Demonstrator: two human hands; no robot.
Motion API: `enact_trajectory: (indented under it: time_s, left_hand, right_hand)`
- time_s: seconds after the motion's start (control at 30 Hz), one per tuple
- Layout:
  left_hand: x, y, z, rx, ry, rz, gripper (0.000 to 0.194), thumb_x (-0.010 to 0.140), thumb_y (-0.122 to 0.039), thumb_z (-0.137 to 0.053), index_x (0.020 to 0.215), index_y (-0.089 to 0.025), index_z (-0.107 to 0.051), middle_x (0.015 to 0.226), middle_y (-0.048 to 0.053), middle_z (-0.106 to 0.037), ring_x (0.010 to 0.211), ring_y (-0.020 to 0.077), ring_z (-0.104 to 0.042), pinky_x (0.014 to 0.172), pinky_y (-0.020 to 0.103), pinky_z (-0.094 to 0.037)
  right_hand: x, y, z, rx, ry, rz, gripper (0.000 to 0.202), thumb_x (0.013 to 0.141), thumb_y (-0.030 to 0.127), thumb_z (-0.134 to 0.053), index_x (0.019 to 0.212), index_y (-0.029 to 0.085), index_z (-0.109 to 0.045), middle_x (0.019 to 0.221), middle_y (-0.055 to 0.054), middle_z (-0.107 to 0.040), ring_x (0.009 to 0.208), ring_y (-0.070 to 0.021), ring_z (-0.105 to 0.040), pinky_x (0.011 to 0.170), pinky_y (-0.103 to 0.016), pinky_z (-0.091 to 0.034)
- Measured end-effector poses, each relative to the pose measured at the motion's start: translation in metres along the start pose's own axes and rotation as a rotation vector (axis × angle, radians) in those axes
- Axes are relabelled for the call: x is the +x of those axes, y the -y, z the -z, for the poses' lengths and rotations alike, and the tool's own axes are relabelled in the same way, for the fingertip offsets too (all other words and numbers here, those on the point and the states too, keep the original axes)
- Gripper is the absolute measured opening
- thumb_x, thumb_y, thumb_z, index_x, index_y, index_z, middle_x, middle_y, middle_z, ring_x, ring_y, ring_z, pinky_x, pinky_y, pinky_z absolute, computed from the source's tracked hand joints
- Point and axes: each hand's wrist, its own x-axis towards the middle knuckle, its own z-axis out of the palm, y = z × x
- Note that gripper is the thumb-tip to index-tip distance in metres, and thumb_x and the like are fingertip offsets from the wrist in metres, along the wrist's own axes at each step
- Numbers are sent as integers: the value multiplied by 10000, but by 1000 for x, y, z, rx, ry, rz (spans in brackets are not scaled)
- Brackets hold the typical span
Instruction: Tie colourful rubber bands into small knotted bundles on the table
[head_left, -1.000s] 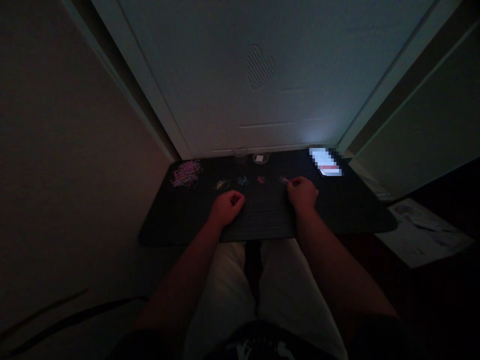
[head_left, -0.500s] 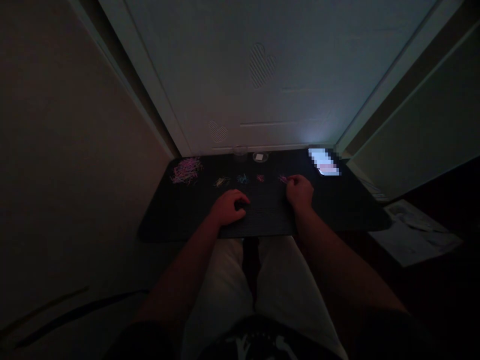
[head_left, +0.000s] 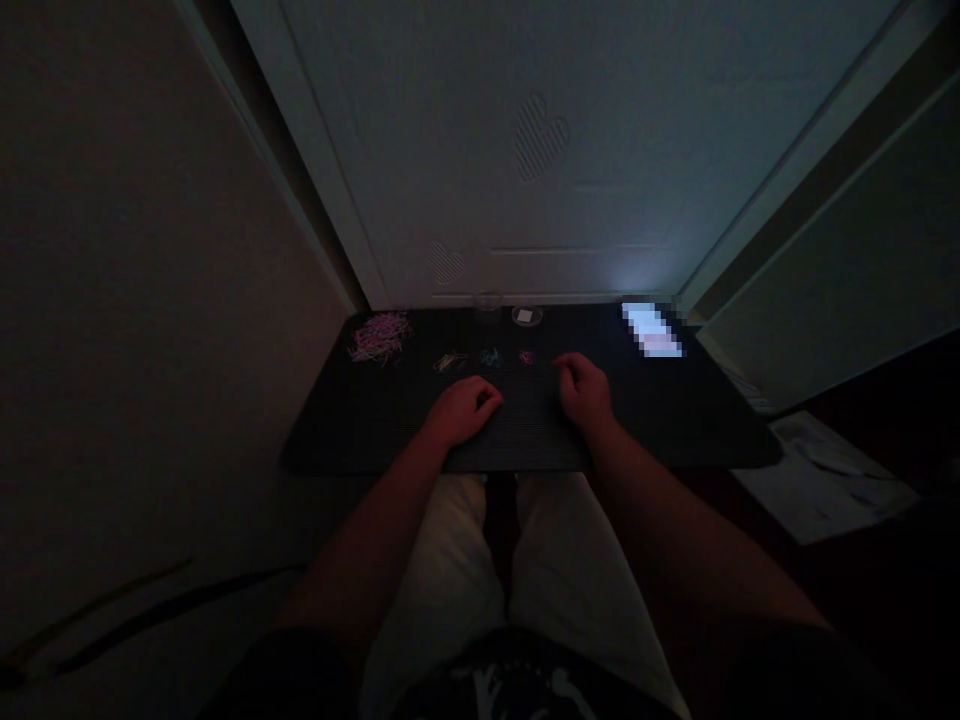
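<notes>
My left hand (head_left: 466,410) rests on the near part of the dark table, thumb and forefinger curled together around a small gap; I see nothing in it. Past its knuckles lie small piles of thin, strand-like pieces: a yellowish pile (head_left: 448,361), a blue pile (head_left: 490,357) and a pink pile (head_left: 526,357). My right hand (head_left: 585,390) is over the table to the right of the pink pile, fingers pinched together and pointing left. Anything between those fingertips is too small and dark to make out. The purple pieces are hidden by this hand.
A large heap of pink and purple strands (head_left: 380,338) covers the table's far left corner. At the back edge stand a clear cup (head_left: 487,308) and a round clear lid (head_left: 527,316) with a white square. A lit phone (head_left: 651,330) lies far right. Behind is a pale door (head_left: 420,150).
My right hand has moved left from beside the purple pieces, toward the pink pile. My left hand's thumb and forefinger have come together. The whole view has shifted slightly.
</notes>
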Motion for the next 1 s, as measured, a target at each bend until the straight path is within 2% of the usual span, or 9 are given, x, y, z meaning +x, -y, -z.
enact_trajectory:
  time_s: [0.07,0.17,0.23,0.37,0.47,0.8,0.9,1.0]
  left_hand:
    - [1,1,-1,-43,-23,46,226,840,-348,-471,862,-194,-635,898,39,-652,819,167,-582,727,286,-441]
    - [2,3,-2,-69,-41,76,238,843,-355,-469,880,-194,-640,893,34,-666,792,161,-589,687,272,-443]
    - [2,3,-3,-73,-44,85,246,839,-361,-475,879,-190,-647,880,37,-670,780,160,-593,679,268,-446]
    - [3,6,-4,-102,-57,94,248,830,-363,-488,877,-186,-655,871,35,-678,765,155,-600,688,266,-455]
    - [4,8,-4,-130,-77,106,231,823,-343,-499,889,-184,-654,861,28,-683,764,151,-606,692,265,-456]
    - [2,9,-5,-292,-120,162,212,779,-292,-559,944,-163,-594,822,26,-661,722,132,-604,657,253,-467]
    - [3,11,-5,-341,-136,163,186,750,-274,-587,896,-161,-566,792,13,-635,691,116,-580,631,240,-458]
    - [3,13,-4,-361,-144,149,160,737,-287,-596,827,-163,-550,740,-4,-604,656,106,-550,605,230,-438]
  right_hand:
    - [-5,9,-6,18,146,88,205,803,230,-453,902,172,-623,757,-36,-609,652,-151,-532,627,-271,-397]
    - [-11,21,-15,38,399,202,250,749,248,-563,988,185,-603,709,-4,-587,631,-134,-517,611,-255,-393]
    - [-12,25,-19,56,449,196,233,737,258,-587,960,192,-605,704,6,-582,622,-123,-505,594,-247,-387]
    - [-10,30,-23,154,433,108,135,743,244,-568,854,177,-605,670,16,-563,582,-106,-484,552,-230,-379]
    - [-8,33,-26,202,452,121,108,733,240,-573,813,173,-601,658,20,-554,571,-100,-478,543,-225,-377]
    - [-4,29,-44,309,407,73,107,716,246,-571,788,169,-593,646,18,-559,577,-106,-499,547,-230,-399]
    - [-6,27,-45,306,394,68,105,724,237,-555,798,174,-596,655,16,-557,586,-108,-502,558,-233,-404]
    - [-7,28,-44,293,376,95,177,729,218,-550,887,172,-614,679,13,-557,605,-108,-504,582,-235,-411]
